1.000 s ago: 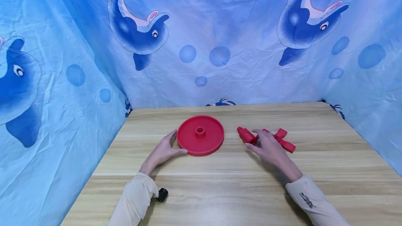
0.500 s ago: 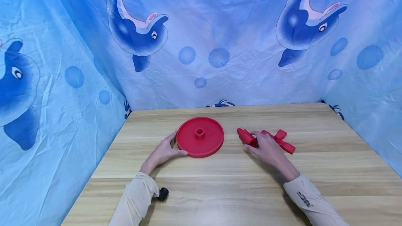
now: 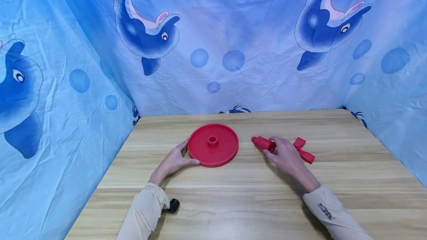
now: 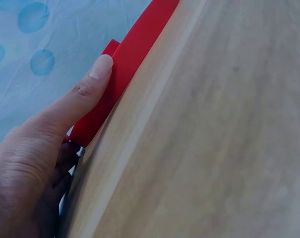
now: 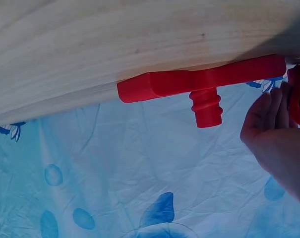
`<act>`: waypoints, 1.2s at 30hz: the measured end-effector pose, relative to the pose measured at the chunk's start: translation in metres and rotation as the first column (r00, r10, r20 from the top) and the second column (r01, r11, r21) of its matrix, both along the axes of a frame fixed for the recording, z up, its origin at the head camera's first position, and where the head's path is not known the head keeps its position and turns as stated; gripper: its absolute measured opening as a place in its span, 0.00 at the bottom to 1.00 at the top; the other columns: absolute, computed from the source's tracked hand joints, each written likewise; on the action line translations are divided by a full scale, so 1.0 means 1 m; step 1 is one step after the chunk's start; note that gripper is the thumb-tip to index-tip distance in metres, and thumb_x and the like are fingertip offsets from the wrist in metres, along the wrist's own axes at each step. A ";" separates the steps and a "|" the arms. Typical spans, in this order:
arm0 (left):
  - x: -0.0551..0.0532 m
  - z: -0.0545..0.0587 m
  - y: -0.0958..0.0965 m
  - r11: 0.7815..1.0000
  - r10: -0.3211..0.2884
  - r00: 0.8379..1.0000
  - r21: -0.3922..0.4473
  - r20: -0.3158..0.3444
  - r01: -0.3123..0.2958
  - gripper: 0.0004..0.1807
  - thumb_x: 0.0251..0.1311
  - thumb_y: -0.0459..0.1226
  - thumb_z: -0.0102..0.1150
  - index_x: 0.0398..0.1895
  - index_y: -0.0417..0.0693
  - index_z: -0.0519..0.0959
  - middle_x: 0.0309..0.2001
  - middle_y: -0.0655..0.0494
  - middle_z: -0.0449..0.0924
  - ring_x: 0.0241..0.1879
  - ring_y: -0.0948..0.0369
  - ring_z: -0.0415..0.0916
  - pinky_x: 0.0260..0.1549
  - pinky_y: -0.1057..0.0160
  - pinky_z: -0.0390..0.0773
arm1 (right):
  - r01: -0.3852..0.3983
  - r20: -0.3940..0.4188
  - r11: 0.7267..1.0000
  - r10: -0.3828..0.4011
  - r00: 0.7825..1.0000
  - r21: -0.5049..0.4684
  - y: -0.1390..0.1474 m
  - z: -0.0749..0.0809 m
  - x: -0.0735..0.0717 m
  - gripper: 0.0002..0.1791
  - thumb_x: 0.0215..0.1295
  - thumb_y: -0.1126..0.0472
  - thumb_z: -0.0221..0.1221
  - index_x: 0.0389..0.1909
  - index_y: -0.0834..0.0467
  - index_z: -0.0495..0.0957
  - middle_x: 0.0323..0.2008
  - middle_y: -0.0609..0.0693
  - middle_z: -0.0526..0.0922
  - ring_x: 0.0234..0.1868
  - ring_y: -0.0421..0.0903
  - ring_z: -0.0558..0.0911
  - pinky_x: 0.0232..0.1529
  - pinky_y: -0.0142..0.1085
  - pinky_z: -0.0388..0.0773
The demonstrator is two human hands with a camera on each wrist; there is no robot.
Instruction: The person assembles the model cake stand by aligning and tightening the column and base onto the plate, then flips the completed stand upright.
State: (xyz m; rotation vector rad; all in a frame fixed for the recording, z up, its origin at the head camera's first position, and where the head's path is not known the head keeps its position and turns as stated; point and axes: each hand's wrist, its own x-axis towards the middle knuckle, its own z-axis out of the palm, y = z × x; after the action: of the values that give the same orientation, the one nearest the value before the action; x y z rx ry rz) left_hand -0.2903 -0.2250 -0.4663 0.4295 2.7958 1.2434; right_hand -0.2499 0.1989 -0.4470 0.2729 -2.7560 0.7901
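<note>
A red round tray (image 3: pixel 200 147) with a raised rim and a hollow hub at its centre lies on the table. My left hand (image 3: pixel 172 162) holds its left edge, thumb at the near side and fingers toward the far side. The left wrist view shows the thumb (image 4: pixel 90 84) pressed on the red rim (image 4: pixel 135 54). To the right, my right hand (image 3: pixel 286 155) grips a red stepped, hollow cylinder (image 3: pixel 262 143) lying on its side, its narrow end pointing left. Partly behind that hand is a red piece with flat arms (image 3: pixel 305 156); in the right wrist view its threaded stud (image 5: pixel 207 109) shows.
The wooden table (image 3: pixel 213 199) reaches back to a blue dolphin-print cloth (image 3: pixel 213 29), which also hangs along both sides. A small black object (image 3: pixel 174 205) sits at the left sleeve's cuff (image 3: pixel 151 195).
The red cylinder has turned so that it lies closer to level, its hollow end swinging slightly right and toward the back. My left hand and the round tray stay in place.
</note>
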 end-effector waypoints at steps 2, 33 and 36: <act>0.000 0.000 0.000 1.000 0.000 1.000 0.000 0.001 0.000 0.65 0.46 0.58 0.82 0.83 0.49 0.55 0.78 0.47 0.61 0.77 0.46 0.54 0.70 0.42 0.65 | 0.006 -0.005 1.000 -0.006 1.000 -0.022 0.001 0.002 0.000 0.35 0.61 0.57 0.73 0.65 0.66 0.73 0.50 0.63 0.80 0.48 0.59 0.76 0.47 0.55 0.80; 0.000 0.000 0.001 1.000 0.006 1.000 0.019 0.018 -0.007 0.64 0.48 0.57 0.81 0.83 0.48 0.55 0.78 0.45 0.60 0.77 0.45 0.54 0.69 0.43 0.66 | -0.157 -0.184 0.968 0.120 0.975 -0.197 -0.012 0.022 -0.009 0.33 0.59 0.59 0.76 0.64 0.64 0.77 0.50 0.58 0.83 0.51 0.57 0.79 0.47 0.54 0.80; -0.001 -0.001 0.001 1.000 0.003 1.000 0.028 0.016 -0.003 0.63 0.48 0.56 0.81 0.83 0.47 0.55 0.78 0.45 0.60 0.77 0.44 0.54 0.70 0.42 0.66 | -0.177 -0.175 0.958 0.138 0.975 -0.228 -0.018 0.024 -0.011 0.33 0.59 0.58 0.76 0.64 0.63 0.77 0.50 0.58 0.83 0.50 0.56 0.80 0.47 0.54 0.81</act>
State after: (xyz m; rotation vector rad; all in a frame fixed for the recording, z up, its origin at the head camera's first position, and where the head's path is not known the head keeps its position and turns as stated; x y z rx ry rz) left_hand -0.2909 -0.2242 -0.4678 0.4153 2.7703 1.2827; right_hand -0.2612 0.1806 -0.4232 0.4880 -2.4823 1.0853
